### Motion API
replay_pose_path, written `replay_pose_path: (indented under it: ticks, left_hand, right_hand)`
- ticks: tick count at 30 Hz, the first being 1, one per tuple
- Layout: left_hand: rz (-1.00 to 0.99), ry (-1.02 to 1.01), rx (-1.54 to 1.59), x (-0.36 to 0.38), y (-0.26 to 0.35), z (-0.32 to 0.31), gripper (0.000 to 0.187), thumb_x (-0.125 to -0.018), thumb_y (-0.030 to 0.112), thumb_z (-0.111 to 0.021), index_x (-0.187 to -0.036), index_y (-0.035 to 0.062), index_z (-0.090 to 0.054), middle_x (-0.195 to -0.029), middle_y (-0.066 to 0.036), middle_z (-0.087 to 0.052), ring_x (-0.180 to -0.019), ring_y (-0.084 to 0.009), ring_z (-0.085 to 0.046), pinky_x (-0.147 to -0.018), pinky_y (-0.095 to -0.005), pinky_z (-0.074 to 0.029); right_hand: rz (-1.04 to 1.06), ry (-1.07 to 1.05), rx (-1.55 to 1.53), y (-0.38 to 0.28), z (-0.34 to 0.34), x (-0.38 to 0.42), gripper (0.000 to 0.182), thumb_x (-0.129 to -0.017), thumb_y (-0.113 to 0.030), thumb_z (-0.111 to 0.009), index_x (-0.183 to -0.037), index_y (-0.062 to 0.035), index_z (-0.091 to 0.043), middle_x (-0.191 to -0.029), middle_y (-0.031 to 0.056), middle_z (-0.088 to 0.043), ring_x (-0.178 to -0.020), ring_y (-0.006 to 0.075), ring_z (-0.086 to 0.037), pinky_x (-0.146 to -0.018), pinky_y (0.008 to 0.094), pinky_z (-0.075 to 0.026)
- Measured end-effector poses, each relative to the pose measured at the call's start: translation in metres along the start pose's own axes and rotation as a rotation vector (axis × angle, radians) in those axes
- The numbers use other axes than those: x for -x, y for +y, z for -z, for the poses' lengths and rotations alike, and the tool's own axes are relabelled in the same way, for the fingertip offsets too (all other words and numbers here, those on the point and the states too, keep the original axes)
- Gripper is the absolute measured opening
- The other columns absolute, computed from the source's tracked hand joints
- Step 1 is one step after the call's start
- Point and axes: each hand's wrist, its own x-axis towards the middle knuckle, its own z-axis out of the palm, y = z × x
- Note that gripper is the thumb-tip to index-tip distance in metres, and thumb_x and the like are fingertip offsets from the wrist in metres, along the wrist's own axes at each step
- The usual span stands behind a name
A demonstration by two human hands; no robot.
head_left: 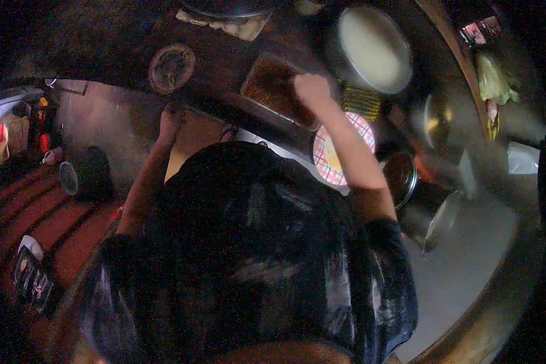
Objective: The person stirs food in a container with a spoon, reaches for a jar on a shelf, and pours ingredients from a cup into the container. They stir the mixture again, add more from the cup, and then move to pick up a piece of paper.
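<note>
My right hand (312, 91) is closed over the right part of a rectangular tray (264, 85) filled with something brown and grainy; what its fingers hold, if anything, is hidden. Down at the counter's near edge is my left hand (171, 115), dark and blurred, its fingers hard to make out. Beneath my right forearm lies a round plate or cloth with a red checked rim (362, 130) and something yellowish on it. A yellow-green ribbed pad (361, 102) is just right of my right hand.
Beyond my right hand stands a large pot of whitish liquid (376, 48). A round dish (171, 68) sits at the upper left. Rightward are a brass-coloured pan (437, 120), a glass-lidded pot (400, 177) and leafy greens (494, 79). An orange glow shows near the lid.
</note>
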Motion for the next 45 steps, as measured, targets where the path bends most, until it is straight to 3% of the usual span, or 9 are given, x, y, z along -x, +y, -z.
replay_pose_path:
  ticks: [10, 12, 15, 28, 31, 33, 37, 40, 45]
  left_hand:
    - [0.285, 0.070, 0.787, -0.027, -0.005, -0.021, 0.026, -0.079, 0.019, -0.049, -0.100, 0.0025, -0.047, -0.085, -0.007, -0.053, -0.068, -0.0152, -0.050, -0.059, -0.0275, -0.043]
    - [-0.199, -0.104, -0.124, -0.044, -0.023, -0.013, 0.026, -0.078, 0.021, -0.050, -0.097, 0.0022, -0.049, -0.081, -0.007, -0.053, -0.068, -0.0150, -0.050, -0.060, -0.0282, -0.042]
    - [0.007, -0.039, 0.028, -0.011, 0.029, -0.016, 0.029, -0.076, 0.020, -0.052, -0.098, 0.0016, -0.050, -0.080, -0.007, -0.054, -0.066, -0.0147, -0.049, -0.059, -0.0281, -0.042]
    - [0.062, -0.050, 0.074, -0.014, 0.000, 0.003, 0.032, -0.076, 0.018, -0.052, -0.103, 0.0013, -0.049, -0.091, -0.010, -0.054, -0.073, -0.0163, -0.053, -0.061, -0.0278, -0.044]
    - [-0.015, 0.045, -0.385, -0.033, -0.030, 0.001, 0.029, -0.076, 0.016, -0.051, -0.102, 0.0016, -0.049, -0.094, -0.010, -0.054, -0.075, -0.0175, -0.054, -0.062, -0.0277, -0.044]
    - [0.168, 0.076, 0.000, -0.035, -0.035, -0.004, 0.025, -0.076, 0.015, -0.051, -0.097, 0.0018, -0.051, -0.091, -0.010, -0.055, -0.075, -0.0175, -0.054, -0.063, -0.0275, -0.044]
    - [0.158, -0.002, 0.112, -0.026, -0.026, -0.004, 0.025, -0.074, 0.017, -0.053, -0.095, 0.0023, -0.052, -0.086, -0.009, -0.057, -0.074, -0.0157, -0.054, -0.062, -0.0274, -0.044]
    - [-0.177, 0.009, -0.260, -0.023, -0.024, -0.001, 0.026, -0.074, 0.018, -0.054, -0.094, 0.0026, -0.052, -0.082, -0.008, -0.057, -0.070, -0.0136, -0.053, -0.058, -0.0272, -0.044]
    - [0.129, 0.088, -0.131, 0.000, 0.021, -0.007, 0.025, -0.075, 0.018, -0.053, -0.095, 0.0025, -0.051, -0.078, -0.008, -0.056, -0.059, -0.0129, -0.052, -0.055, -0.0272, -0.044]
  right_hand:
    - [0.003, 0.006, 0.044, 0.001, -0.024, -0.010, 0.023, -0.073, -0.013, -0.041, -0.078, -0.0045, -0.061, -0.082, 0.0142, -0.060, -0.077, 0.0268, -0.059, -0.065, 0.0376, -0.047]
    - [-0.013, 0.004, 0.029, 0.005, -0.010, -0.008, 0.022, -0.073, -0.013, -0.041, -0.077, -0.0046, -0.061, -0.081, 0.0138, -0.060, -0.076, 0.0269, -0.059, -0.065, 0.0377, -0.047]
    - [0.034, 0.094, 0.021, -0.001, -0.004, -0.007, 0.020, -0.073, -0.013, -0.042, -0.075, -0.0050, -0.060, -0.078, 0.0134, -0.060, -0.073, 0.0272, -0.059, -0.062, 0.0382, -0.048]
    - [0.022, 0.051, -0.001, 0.002, -0.007, -0.006, 0.022, -0.074, -0.014, -0.042, -0.079, -0.0042, -0.061, -0.082, 0.0145, -0.059, -0.079, 0.0267, -0.058, -0.067, 0.0369, -0.047]
    - [0.085, 0.054, -0.002, -0.023, -0.012, -0.012, 0.022, -0.074, -0.014, -0.042, -0.077, -0.0042, -0.061, -0.080, 0.0136, -0.060, -0.076, 0.0264, -0.059, -0.065, 0.0371, -0.047]
    - [0.129, 0.039, 0.023, -0.028, -0.021, -0.014, 0.021, -0.074, -0.014, -0.042, -0.075, -0.0043, -0.061, -0.078, 0.0133, -0.060, -0.075, 0.0264, -0.059, -0.064, 0.0372, -0.048]
    - [0.128, 0.016, 0.106, -0.002, -0.024, -0.014, 0.021, -0.073, -0.014, -0.043, -0.075, -0.0059, -0.062, -0.078, 0.0132, -0.060, -0.073, 0.0262, -0.059, -0.061, 0.0374, -0.048]
    - [0.098, 0.020, 0.113, -0.001, 0.004, -0.004, 0.021, -0.073, -0.014, -0.042, -0.076, -0.0072, -0.062, -0.077, 0.0130, -0.060, -0.072, 0.0267, -0.059, -0.061, 0.0377, -0.048]
    - [0.175, 0.065, 0.022, -0.023, -0.021, -0.014, 0.022, -0.072, -0.014, -0.042, -0.076, -0.0063, -0.062, -0.077, 0.0135, -0.060, -0.073, 0.0272, -0.059, -0.062, 0.0383, -0.048]
